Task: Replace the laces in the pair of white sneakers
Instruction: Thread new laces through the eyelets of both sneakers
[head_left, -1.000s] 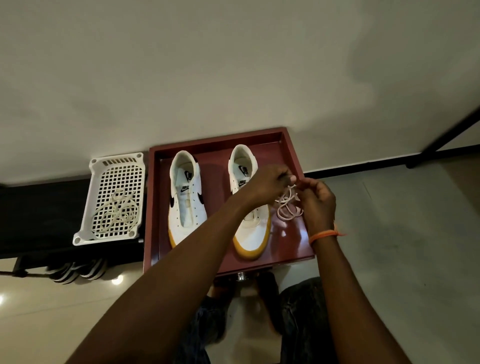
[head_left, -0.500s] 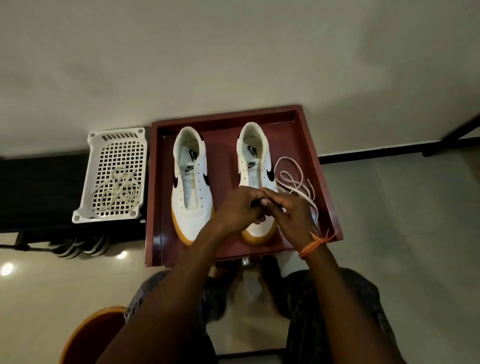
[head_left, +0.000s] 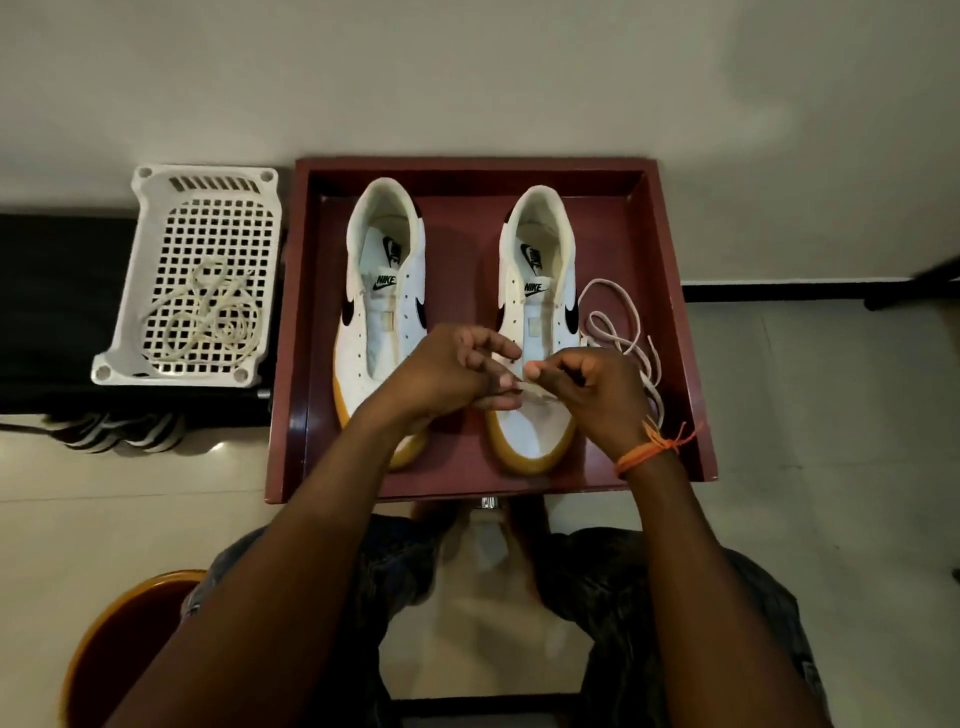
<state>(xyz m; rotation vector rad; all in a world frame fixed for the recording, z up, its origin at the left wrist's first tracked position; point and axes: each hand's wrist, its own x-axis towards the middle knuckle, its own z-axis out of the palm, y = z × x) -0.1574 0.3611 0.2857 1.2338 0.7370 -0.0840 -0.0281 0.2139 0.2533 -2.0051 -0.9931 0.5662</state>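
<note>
Two white sneakers with gum soles stand unlaced in a dark red tray (head_left: 670, 312), toes toward me: the left sneaker (head_left: 382, 306) and the right sneaker (head_left: 540, 291). A pale lace (head_left: 618, 332) lies looped on the tray to the right of the right sneaker. Over that shoe's lower eyelets, my left hand (head_left: 457, 371) and my right hand (head_left: 597, 389) meet, fingers curled, each pinching the lace end between them. An orange thread band circles my right wrist.
A white perforated basket (head_left: 150, 223) left of the tray holds a yellowed old lace (head_left: 208, 317). It rests on a black surface with striped shoes (head_left: 114, 434) below. An orange-rimmed stool (head_left: 104, 639) is at lower left. My knees are under the tray.
Both hands came down from the bundled lace at the tray's right side to the right sneaker's toe end. The lace now trails loose beside the shoe. The camera tilted downward.
</note>
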